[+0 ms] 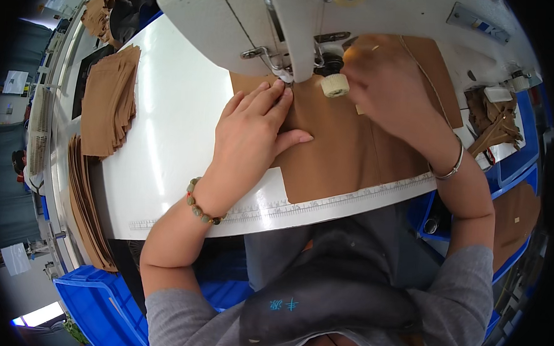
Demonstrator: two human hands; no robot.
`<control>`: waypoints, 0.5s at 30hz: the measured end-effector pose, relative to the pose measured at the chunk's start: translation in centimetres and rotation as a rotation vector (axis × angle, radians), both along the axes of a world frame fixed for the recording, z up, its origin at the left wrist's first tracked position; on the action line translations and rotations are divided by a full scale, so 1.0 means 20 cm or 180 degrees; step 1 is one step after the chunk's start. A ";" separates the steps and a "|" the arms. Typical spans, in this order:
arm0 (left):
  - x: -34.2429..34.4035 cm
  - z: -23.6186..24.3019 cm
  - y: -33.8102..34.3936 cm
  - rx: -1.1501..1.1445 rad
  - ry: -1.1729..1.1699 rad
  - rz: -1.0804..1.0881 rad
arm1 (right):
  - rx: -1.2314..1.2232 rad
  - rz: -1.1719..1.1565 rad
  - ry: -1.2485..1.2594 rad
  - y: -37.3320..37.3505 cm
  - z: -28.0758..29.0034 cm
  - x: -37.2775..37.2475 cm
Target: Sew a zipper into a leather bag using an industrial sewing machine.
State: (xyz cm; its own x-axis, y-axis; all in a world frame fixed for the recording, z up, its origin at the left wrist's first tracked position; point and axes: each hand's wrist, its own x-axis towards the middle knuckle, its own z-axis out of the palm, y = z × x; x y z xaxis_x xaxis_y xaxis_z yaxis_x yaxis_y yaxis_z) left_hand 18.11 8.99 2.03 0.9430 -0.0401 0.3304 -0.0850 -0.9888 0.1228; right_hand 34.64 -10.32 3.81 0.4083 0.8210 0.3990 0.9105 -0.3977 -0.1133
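A brown fabric panel [334, 166] lies on the white table under the head of a white sewing machine [215, 29]. My left hand [249, 133] rests flat on the panel's left part, fingers stretched toward the needle area and thumb out to the side; it holds nothing. Beyond the machine's pale round knob [335, 85], my right hand [382, 78] is over the panel's far right part. Motion smears its fingers, so whether they grip anything cannot be made out. A small pale tag lies on the panel under my right wrist. The machine head hides the panel's far middle.
Stacked brown pieces [108, 104] lie at the table's left, with more brown pieces [86, 207] hanging by its left edge. A ruler strip [363, 193] follows the front edge. Brown scraps [495, 125] are at right. Blue bins [98, 298] stand at lower left and right.
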 end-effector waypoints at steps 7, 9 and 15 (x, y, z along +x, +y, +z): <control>0.00 -0.02 0.01 0.0027 -0.0037 -0.0045 | 0.1138 0.0036 0.0254 0.00 0.04 0.12; 0.00 -0.02 0.00 0.0048 -0.0050 -0.0033 | 0.1202 -0.0021 0.0320 0.01 0.03 0.11; -0.01 -0.01 -0.01 0.0122 -0.0131 -0.0035 | 0.1293 0.0115 0.0627 0.01 0.02 0.14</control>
